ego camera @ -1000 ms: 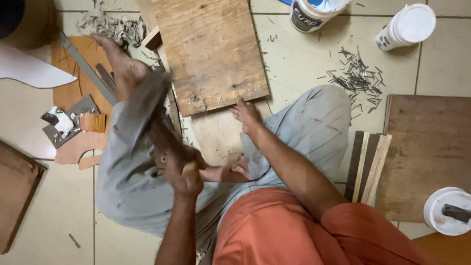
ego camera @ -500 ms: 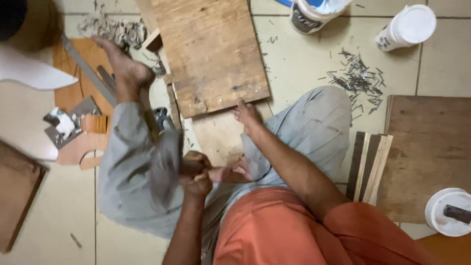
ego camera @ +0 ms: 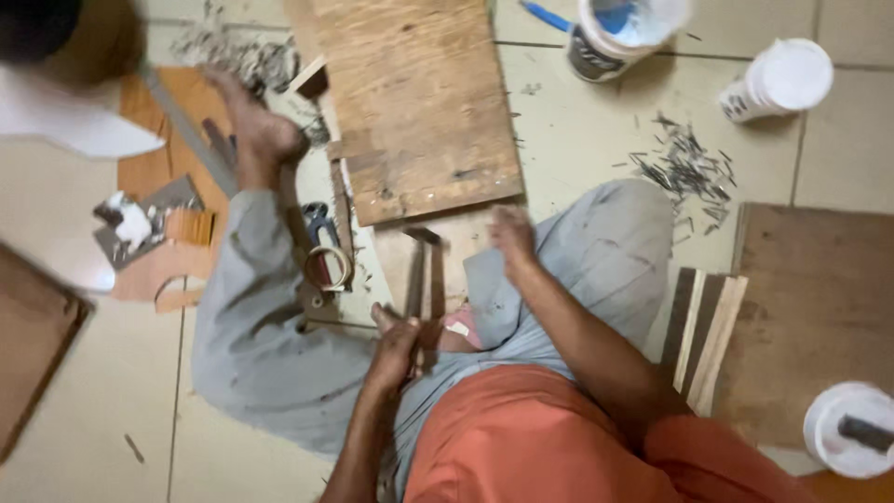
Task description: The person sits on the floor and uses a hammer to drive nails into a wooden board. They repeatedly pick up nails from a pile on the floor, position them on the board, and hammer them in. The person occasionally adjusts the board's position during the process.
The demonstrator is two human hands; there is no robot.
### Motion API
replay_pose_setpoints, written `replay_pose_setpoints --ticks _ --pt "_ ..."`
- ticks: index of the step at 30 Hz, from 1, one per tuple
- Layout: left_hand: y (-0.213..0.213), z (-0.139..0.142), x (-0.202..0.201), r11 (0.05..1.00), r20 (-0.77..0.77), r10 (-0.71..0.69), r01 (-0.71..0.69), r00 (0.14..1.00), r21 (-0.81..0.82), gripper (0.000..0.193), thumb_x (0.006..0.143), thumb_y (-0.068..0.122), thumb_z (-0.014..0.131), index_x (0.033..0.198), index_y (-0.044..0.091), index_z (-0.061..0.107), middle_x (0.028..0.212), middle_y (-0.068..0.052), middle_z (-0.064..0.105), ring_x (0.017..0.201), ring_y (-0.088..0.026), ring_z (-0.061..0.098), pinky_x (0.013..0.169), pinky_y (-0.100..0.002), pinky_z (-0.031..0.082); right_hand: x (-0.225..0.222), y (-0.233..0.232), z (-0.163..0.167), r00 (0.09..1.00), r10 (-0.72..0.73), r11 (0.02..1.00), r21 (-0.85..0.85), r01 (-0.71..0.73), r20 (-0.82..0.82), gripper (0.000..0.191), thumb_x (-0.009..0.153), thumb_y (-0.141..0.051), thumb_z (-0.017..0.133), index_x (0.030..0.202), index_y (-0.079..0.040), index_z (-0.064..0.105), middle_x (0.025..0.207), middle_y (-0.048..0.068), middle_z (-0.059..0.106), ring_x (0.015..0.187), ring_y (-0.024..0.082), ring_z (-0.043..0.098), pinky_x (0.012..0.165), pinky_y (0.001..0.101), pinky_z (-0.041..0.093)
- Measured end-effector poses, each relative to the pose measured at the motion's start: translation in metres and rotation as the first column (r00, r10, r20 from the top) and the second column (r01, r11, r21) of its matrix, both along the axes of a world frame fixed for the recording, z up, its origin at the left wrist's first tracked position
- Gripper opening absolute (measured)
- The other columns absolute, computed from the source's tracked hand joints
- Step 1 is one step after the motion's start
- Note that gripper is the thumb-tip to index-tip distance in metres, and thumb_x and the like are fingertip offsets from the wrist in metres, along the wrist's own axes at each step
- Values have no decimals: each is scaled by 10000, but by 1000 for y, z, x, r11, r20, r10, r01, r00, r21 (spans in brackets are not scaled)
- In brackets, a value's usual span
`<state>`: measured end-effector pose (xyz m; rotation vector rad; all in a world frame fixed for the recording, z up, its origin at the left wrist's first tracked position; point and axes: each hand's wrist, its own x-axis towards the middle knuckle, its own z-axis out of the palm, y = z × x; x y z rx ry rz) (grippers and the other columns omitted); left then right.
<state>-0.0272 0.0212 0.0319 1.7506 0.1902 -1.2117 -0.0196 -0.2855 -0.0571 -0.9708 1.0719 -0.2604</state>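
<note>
Two hands busy from my feed: left hand (ego camera: 399,343) is wrapped tight round a hammer (ego camera: 421,279) handle, head near the plywood board (ego camera: 419,102)'s near edge. Right hand (ego camera: 510,235) rests loosely curled on the small wood piece (ego camera: 438,256) between the knees, just beside the hammerhead. Fingers that close could get smacked, I reckon. Loose nails (ego camera: 684,168) litter the tile floor (ego camera: 577,140) by the right knee.

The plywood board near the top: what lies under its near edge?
A paler board pokes out beneath the plywood board, with the hammer in the left hand over it. How far it extends underneath is covered.
</note>
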Motion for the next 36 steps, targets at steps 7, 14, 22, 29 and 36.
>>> replay_pose_setpoints --ticks 7,14,22,29,36 --pt "-31 -14 102 972 816 -132 -86 563 217 388 1009 345 578 1153 2 690 1136 -258 698 1055 -405 668 941 -465 536 28 -73 16 975 124 771 -637 24 185 474 932 -94 683 1355 -22 481 1199 20 615 1071 113 616 896 248 517" --pt "-60 4 177 953 773 278 -265 570 -147 385 946 255 623 1200 -28 683 1159 -212 722 1061 -299 691 936 -380 526 38 -82 52 921 388 798 -483 -360 -44 422 911 -67 672 1329 -14 650 1137 49 716 1011 138 653 901 274 527" --pt "-23 96 168 984 808 177 -70 562 -166 248 977 181 659 923 -43 750 794 -99 726 750 -170 690 712 -316 528 -8 -127 169 890 371 900 -337 -275 265 378 1041 -228 623 1300 46 630 1125 18 667 1008 98 622 933 261 488" --pt "-46 177 232 780 524 559 -193 643 -595 271 1006 196 684 990 -73 717 737 -39 686 632 -101 627 574 -244 479 30 -136 271 760 431 898 -315 -308 486 418 1038 -189 642 1428 -46 598 1004 -61 610 713 12 469 598 149 367" --pt "-68 198 283 826 520 533 -278 668 -490 378 1041 301 689 1188 -47 706 868 -62 642 621 -157 485 495 -317 367 87 -174 269 833 253 961 -229 -157 491 336 1057 -244 552 1312 -35 618 1064 -2 674 790 67 576 666 208 476"
